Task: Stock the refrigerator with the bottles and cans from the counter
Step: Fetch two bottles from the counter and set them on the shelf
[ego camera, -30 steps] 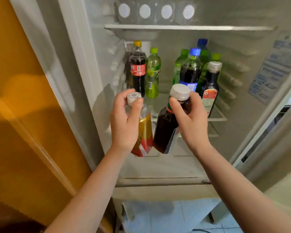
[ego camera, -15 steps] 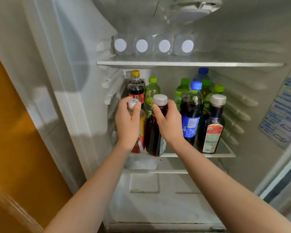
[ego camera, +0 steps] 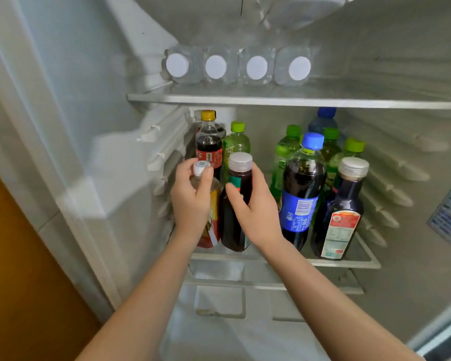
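Both hands reach into the open fridge at the middle shelf (ego camera: 349,263). My left hand (ego camera: 190,201) grips the neck of a clear bottle with a yellow and red label (ego camera: 211,230) and a white cap, standing at the shelf's front left. My right hand (ego camera: 255,212) holds a dark bottle with a white cap (ego camera: 238,175) just to its right. Both bottles sit low at the shelf's front edge; whether their bases touch it is hidden.
Behind stand a cola bottle with a yellow cap (ego camera: 208,142) and several green-capped bottles (ego camera: 287,152). A blue-capped cola bottle (ego camera: 301,188) and a dark sauce bottle (ego camera: 344,204) stand to the right. Several clear bottles (ego camera: 237,67) lie on the upper shelf. Lower racks sit below.
Both hands carried their bottles up and forward into the fridge to the front left of the middle shelf. The view has tilted up and moved closer.
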Action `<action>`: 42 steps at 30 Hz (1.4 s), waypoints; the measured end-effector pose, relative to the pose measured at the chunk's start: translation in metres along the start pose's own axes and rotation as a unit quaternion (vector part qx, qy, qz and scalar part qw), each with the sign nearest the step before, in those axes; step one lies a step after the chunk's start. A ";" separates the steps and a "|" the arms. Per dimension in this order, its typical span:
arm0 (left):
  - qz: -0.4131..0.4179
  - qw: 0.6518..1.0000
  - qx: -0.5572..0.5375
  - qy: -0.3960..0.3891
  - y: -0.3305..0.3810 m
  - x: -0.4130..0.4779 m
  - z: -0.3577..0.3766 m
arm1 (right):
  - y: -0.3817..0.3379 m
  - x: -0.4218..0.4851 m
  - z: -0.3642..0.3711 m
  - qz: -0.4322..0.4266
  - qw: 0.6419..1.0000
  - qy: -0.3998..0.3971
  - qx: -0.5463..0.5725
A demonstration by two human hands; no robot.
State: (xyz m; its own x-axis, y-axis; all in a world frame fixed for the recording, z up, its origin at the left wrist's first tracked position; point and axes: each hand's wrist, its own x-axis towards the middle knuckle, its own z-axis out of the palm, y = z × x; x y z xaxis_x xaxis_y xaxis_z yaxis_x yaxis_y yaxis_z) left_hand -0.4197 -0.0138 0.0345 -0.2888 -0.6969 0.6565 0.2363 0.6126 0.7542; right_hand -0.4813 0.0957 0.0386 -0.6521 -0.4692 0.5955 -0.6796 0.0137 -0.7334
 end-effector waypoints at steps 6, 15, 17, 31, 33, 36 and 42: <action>-0.115 0.991 -0.005 -0.073 -0.020 -0.042 -0.019 | 0.024 -0.046 -0.003 0.021 0.993 -0.058 -0.102; -0.116 0.985 0.060 -0.114 -0.037 -0.056 -0.018 | 0.037 -0.035 0.007 0.049 0.993 -0.057 -0.090; -0.120 0.985 0.062 -0.109 -0.039 -0.049 -0.013 | 0.040 -0.028 0.011 0.053 0.992 -0.056 -0.095; -0.111 0.980 0.132 -0.098 -0.055 -0.033 -0.001 | 0.051 0.002 0.029 0.069 0.990 -0.047 -0.115; -0.120 0.979 0.132 -0.100 -0.053 -0.033 -0.001 | 0.051 0.003 0.029 0.083 0.990 -0.044 -0.107; -0.135 0.976 0.130 -0.109 -0.050 -0.034 -0.001 | 0.048 0.001 0.029 0.118 0.986 -0.060 -0.103; -0.107 0.987 0.038 -0.109 -0.030 -0.057 -0.015 | 0.027 -0.031 0.025 0.034 0.997 -0.061 -0.037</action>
State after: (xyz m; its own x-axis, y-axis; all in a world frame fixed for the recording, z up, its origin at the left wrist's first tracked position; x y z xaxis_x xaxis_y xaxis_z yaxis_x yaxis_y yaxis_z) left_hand -0.3969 0.0021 -0.0250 -0.5198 -0.7218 0.4570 0.0793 0.4919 0.8670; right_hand -0.4705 0.0885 -0.0077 -0.6557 -0.5681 0.4973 -0.6608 0.1132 -0.7420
